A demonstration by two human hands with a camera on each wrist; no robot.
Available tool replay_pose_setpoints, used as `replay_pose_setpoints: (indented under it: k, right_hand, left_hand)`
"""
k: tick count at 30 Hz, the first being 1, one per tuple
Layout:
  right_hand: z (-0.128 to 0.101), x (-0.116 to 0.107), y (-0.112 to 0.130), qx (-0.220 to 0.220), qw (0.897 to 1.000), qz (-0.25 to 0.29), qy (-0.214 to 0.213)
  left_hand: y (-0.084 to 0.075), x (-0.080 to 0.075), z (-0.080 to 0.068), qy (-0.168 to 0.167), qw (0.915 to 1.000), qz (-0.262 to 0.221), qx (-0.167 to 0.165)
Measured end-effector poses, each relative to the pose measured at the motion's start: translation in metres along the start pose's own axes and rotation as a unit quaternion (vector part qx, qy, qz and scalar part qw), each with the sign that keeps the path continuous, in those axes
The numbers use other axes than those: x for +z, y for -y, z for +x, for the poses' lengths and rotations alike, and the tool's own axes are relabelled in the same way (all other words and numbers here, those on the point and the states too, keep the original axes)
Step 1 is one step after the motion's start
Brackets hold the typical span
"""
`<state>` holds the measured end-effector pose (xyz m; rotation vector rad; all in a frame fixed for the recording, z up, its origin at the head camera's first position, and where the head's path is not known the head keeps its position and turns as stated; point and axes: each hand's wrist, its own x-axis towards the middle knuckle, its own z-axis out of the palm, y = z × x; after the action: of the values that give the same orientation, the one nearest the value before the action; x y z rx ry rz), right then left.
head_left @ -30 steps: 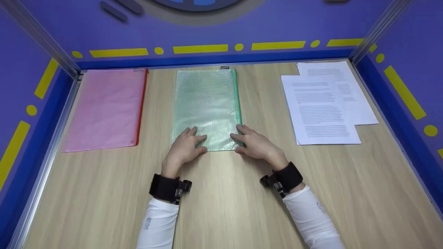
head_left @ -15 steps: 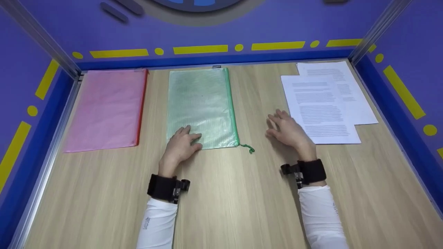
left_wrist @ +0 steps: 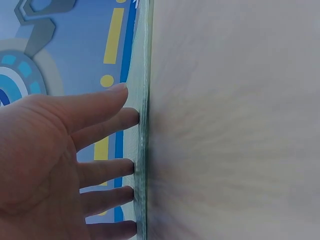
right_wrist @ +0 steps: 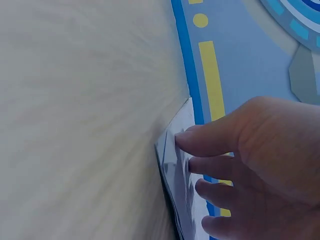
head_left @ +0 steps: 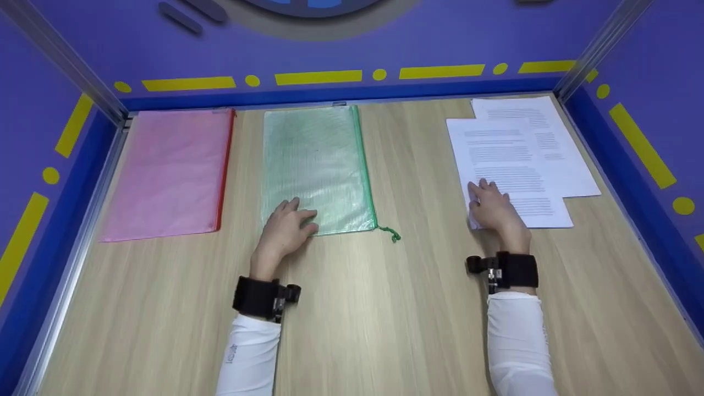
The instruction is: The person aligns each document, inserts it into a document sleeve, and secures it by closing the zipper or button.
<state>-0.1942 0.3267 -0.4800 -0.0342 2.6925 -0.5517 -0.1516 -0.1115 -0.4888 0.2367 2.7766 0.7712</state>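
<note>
The green folder (head_left: 319, 159), pale and see-through, lies flat under the fingers of the left hand (head_left: 283, 231), reaching away beyond it. A darker green band (head_left: 361, 165) runs along its side toward the right hand (head_left: 495, 209), and a knotted green cord (head_left: 392, 234) trails from the near corner on that side, between the hands. Beneath the right hand lie white printed papers (head_left: 495, 143), flat, overlapping more printed sheets (head_left: 566, 154) beyond and to the right of that hand.

I see the left hand (left_wrist: 55, 155) at eight o'clock, fingertips (left_wrist: 127, 166) touching the green folder (left_wrist: 144, 100); the table (left_wrist: 240, 110) at three.
</note>
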Motion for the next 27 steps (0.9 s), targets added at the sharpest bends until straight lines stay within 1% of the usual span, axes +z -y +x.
replay_pose_setpoints:
  k: [3, 9, 16, 23, 27]
  right_hand:
    - [0.001, 0.001, 0.004, 0.0, 1.0, 0.005, 0.011]
    - [0.0, 0.005, 0.017, -0.016, 0.999, -0.033, 0.016]
    - [0.001, 0.017, 0.044, -0.051, 0.996, -0.077, 0.008]
    - [0.003, 0.031, 0.072, -0.092, 0.993, -0.068, -0.006]
    - [0.0, 0.039, 0.083, -0.106, 0.992, -0.072, -0.011]
  left_hand:
    - [0.001, -0.001, -0.001, 0.004, 1.0, 0.003, 0.001]
    - [0.001, -0.003, -0.001, 0.008, 0.9999, 0.009, -0.004]
    - [0.0, -0.005, -0.004, -0.008, 0.9999, 0.006, -0.009]
    - [-0.006, -0.004, -0.003, -0.018, 0.9995, 0.005, -0.024]
    - [-0.014, 0.001, -0.003, 0.001, 0.9998, 0.0, -0.021]
